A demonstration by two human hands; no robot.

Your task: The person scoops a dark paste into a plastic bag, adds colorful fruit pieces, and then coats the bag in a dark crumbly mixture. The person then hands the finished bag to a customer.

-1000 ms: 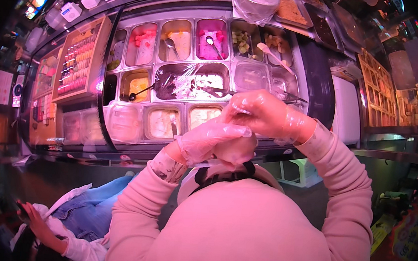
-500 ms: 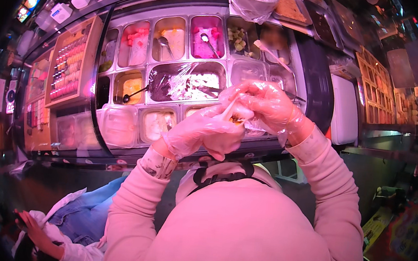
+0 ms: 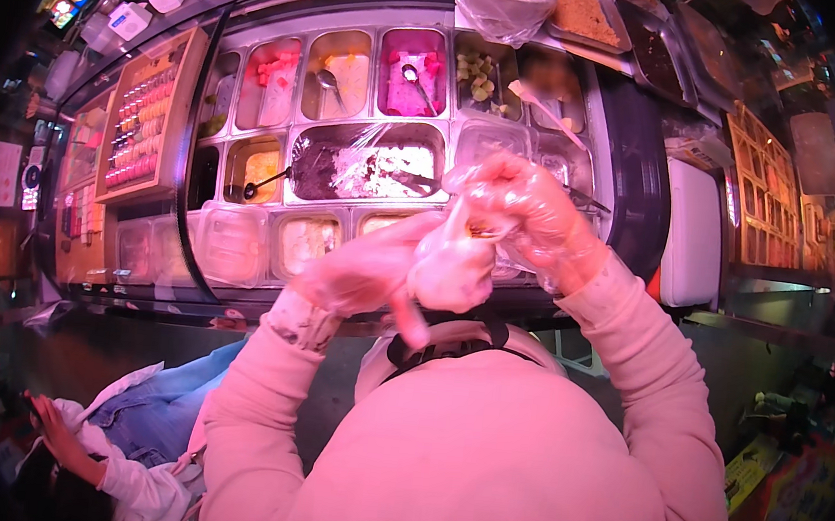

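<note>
Half a second ago the left hand (image 3: 362, 265) was wrapped around the pale, dough-like pouch (image 3: 452, 269); now its fingers stand apart at the pouch's left side, whether touching I cannot tell. The right hand (image 3: 542, 217), in a clear plastic glove, has its fingers clamped on the pouch's gathered upper rim, so that grip appears to bear most of the weight. The pouch hangs over the near side of the table (image 3: 635, 141), soft, bulging below, stretched thin above, a brownish filling (image 3: 481, 233) showing near the top.
</note>
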